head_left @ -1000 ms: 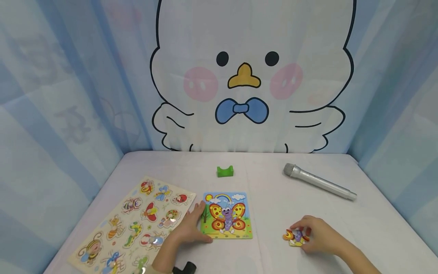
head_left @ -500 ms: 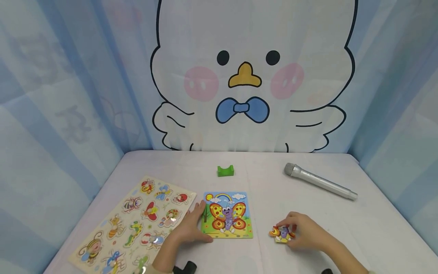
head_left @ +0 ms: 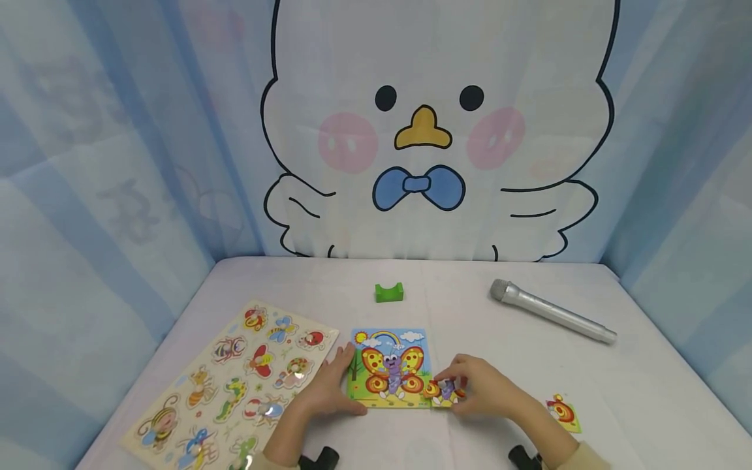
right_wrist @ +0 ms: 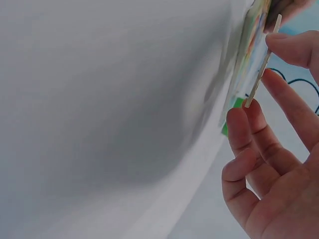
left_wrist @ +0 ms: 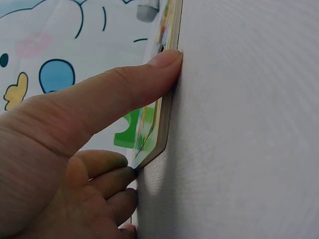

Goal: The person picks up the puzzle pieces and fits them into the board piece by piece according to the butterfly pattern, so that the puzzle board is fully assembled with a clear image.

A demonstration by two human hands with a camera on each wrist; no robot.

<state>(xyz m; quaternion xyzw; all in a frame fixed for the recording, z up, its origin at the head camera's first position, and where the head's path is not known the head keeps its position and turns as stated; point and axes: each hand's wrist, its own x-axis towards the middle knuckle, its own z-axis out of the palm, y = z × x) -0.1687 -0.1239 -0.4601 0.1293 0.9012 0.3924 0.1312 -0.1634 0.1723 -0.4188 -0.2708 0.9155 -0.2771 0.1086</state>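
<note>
A square butterfly jigsaw puzzle (head_left: 390,367) lies face up near the middle of the table. My left hand (head_left: 326,388) rests at its lower left corner, thumb along the near edge and fingers by the left edge. In the left wrist view the thumb (left_wrist: 124,82) touches the board's side. My right hand (head_left: 484,390) pinches a thin puzzle piece (head_left: 444,393) with orange and purple print, just right of the board's lower right corner. Seen from the right wrist, that piece (right_wrist: 264,62) is held edge-on between thumb and fingers, off the table.
Another puzzle piece (head_left: 562,412) lies on the table beyond my right forearm. A large insect picture board (head_left: 226,385) lies at the left, partly under my left forearm. Farther back are a green block (head_left: 389,293) and a silver microphone (head_left: 552,313).
My right hand has moved left with the pinched puzzle piece, up to the puzzle's right edge. Another piece now shows at the right. My left hand stays in place.
</note>
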